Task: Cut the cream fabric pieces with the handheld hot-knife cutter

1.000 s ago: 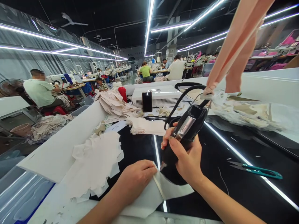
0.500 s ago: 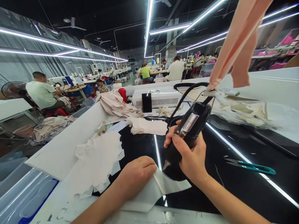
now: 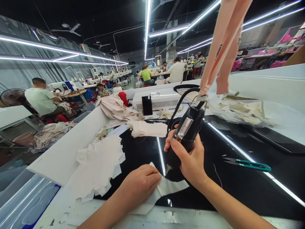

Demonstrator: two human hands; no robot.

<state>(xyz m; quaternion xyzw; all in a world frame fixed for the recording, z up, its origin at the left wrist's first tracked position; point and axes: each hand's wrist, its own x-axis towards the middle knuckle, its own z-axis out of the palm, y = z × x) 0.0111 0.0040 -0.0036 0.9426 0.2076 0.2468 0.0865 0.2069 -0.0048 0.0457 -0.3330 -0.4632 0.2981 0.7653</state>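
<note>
One black tool (image 3: 185,128) | tip (image 3: 168,169) down-left | long axis tilted | right hand (image 3: 192,161)

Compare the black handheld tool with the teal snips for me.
The black handheld tool is gripped in the right hand; the teal snips lie on the black tabletop. The tool is bulky, the snips slim. The tool is tilted nose-down; the snips lie flat. Both have metallic-looking parts.

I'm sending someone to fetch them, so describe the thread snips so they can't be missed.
Start with the glossy black tabletop. To the right of the right hand, which holds a black corded handheld tool, the thread snips lie flat. Unlike the thin loose thread near them, they have a teal handle and pointed metal blades.
</note>
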